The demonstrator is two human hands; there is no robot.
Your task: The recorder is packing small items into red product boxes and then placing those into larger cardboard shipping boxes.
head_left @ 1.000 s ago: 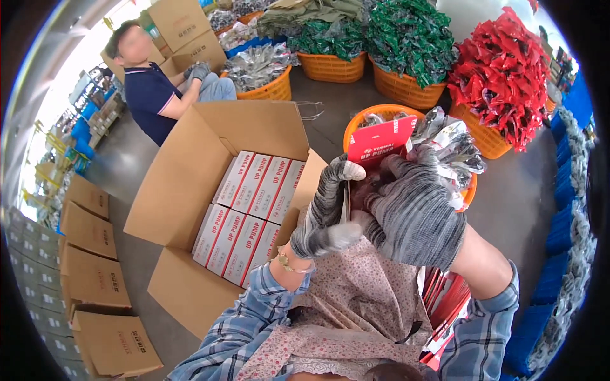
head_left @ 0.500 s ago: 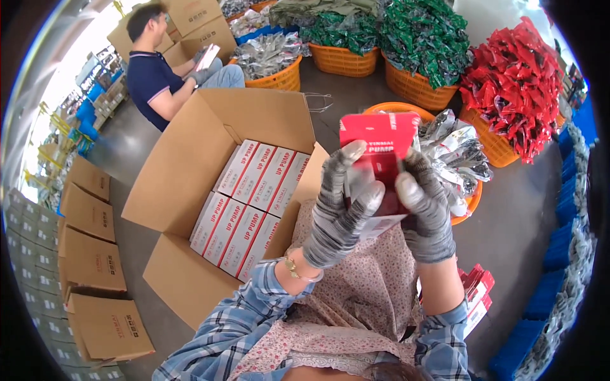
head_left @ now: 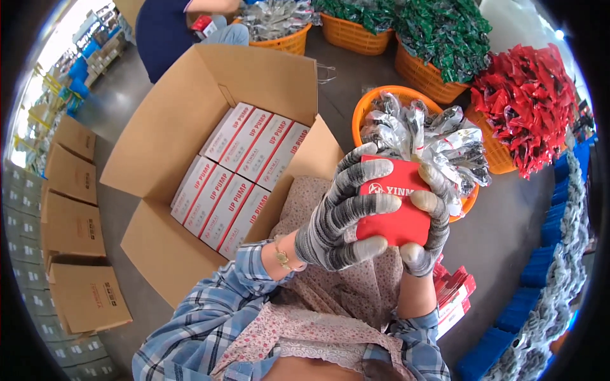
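Note:
Between my two gloved hands is a small red carton (head_left: 395, 227), its red end facing up at me. My left hand (head_left: 340, 213), in a grey striped glove with pale fingertips, lies along its left side with the fingers across the top and front. My right hand (head_left: 435, 225) grips the right side, thumb at the lower corner. Left of my hands stands a large open cardboard box (head_left: 162, 136), holding rows of white-and-red cartons (head_left: 232, 190). Just beyond the red carton, an orange basket (head_left: 363, 117) holds silver plastic-wrapped parts (head_left: 416, 127).
Orange baskets of green bundles (head_left: 441, 38) and red bundles (head_left: 524, 105) stand at the back right. A person (head_left: 166, 35) sits behind the box. Cardboard boxes (head_left: 86, 295) line the left, blue bins (head_left: 518, 305) the right. Flat red-and-white cartons (head_left: 452, 292) lie by my right forearm.
The carton's flap, raised before, is now folded down, and its red end is closed. My left fingers have spread over it. The view has tipped, and the co-worker is now partly cut off.

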